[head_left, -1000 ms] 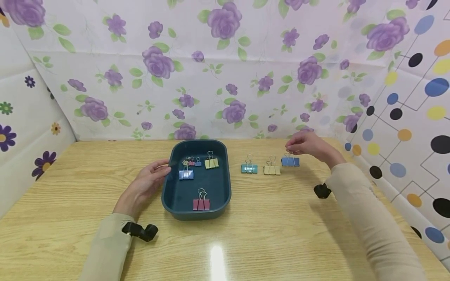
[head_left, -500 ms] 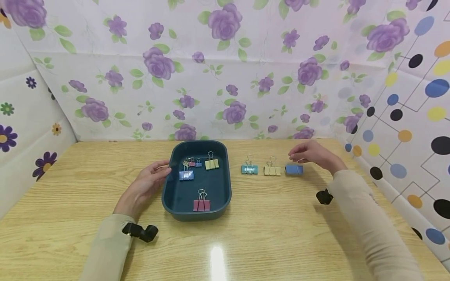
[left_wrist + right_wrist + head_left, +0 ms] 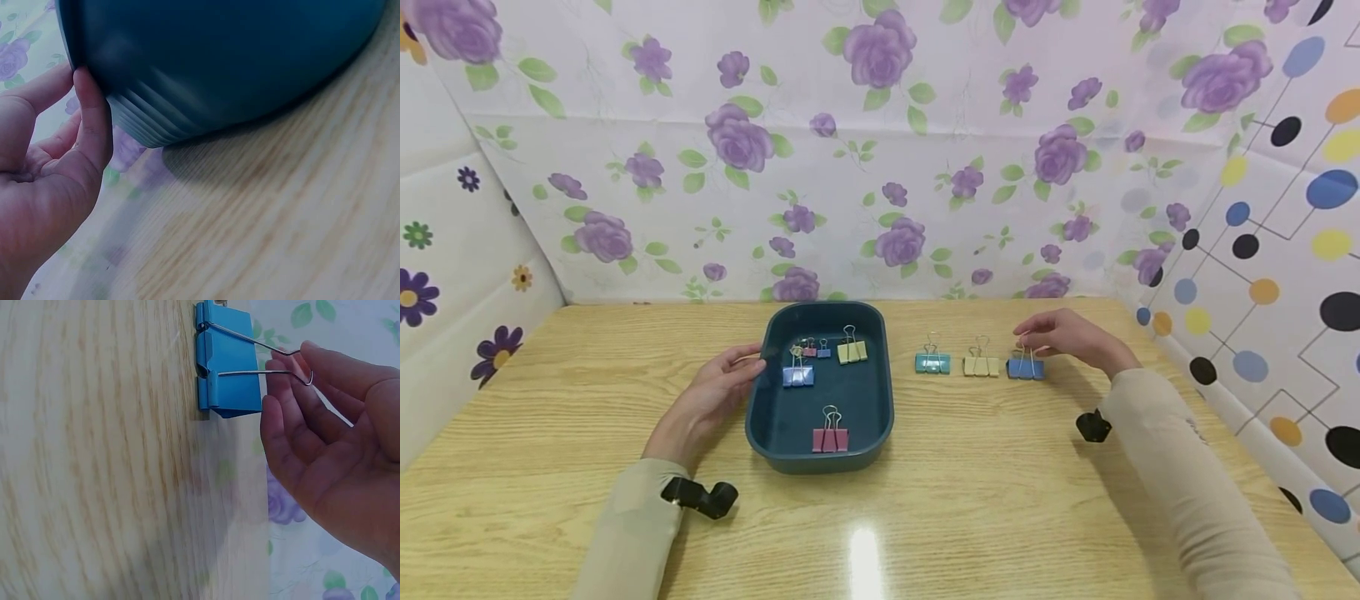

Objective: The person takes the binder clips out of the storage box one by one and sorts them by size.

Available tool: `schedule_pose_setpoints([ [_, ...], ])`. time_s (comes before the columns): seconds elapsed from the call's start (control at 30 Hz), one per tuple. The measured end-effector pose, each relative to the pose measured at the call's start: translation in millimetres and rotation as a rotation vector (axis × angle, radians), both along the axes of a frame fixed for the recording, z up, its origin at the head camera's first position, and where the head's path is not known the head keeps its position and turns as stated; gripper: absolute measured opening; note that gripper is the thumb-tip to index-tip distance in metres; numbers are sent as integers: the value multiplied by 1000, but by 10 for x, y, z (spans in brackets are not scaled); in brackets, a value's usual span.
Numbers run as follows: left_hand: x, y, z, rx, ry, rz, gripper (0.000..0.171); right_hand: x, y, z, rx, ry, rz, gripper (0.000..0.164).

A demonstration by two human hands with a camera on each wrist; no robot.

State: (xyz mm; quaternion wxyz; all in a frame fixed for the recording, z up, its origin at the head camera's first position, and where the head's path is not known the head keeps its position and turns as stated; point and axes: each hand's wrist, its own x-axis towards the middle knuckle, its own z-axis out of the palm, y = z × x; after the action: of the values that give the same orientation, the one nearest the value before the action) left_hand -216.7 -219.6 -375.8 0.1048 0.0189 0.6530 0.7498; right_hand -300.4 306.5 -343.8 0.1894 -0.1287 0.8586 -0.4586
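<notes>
My left hand (image 3: 718,392) pinches the left rim of a dark teal plastic tray (image 3: 752,429), thumb and fingertips meeting at its edge in the left wrist view. Inside the tray are a pink binder clip (image 3: 830,440), a light yellow one (image 3: 852,352), a shiny blue one (image 3: 797,377) and several tiny clips (image 3: 823,352). On the right, my right hand (image 3: 1071,340) holds the wire handles of a blue binder clip (image 3: 1026,368) between thumb and fingers. That clip stands on the table with its handles up; in the right wrist view the clip (image 3: 231,362) shows close up.
A teal binder clip (image 3: 932,363) and a pale yellow binder clip (image 3: 981,367) stand in a row left of the blue one. The wooden table (image 3: 970,492) ends at a floral backdrop (image 3: 820,192), with patterned sheets on both sides.
My right hand has lowered the blue binder clip onto the table, slightly right and nearer, in line with the other two. The left hand and the tray have stayed in place.
</notes>
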Motion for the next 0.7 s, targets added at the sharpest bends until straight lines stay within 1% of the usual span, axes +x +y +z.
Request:
schedule_pose_setpoints([
  [0.13,0,-2,5,-5,4,-3,58,8,8,6,-7,-1,18,50],
  [0.23,-1,-2,3,-4,9,-7,58,17,12,27,-13,25,5,53],
  [0.4,-3,-2,-1,-4,10,-6,58,17,-10,93,-36,87,-53,52],
  [0.5,1,1,3,-3,3,-1,57,17,-54,143,-25,124,-80,51],
  [0.7,5,-2,2,-5,6,-2,58,56,-219,209,-23,165,-122,47],
])
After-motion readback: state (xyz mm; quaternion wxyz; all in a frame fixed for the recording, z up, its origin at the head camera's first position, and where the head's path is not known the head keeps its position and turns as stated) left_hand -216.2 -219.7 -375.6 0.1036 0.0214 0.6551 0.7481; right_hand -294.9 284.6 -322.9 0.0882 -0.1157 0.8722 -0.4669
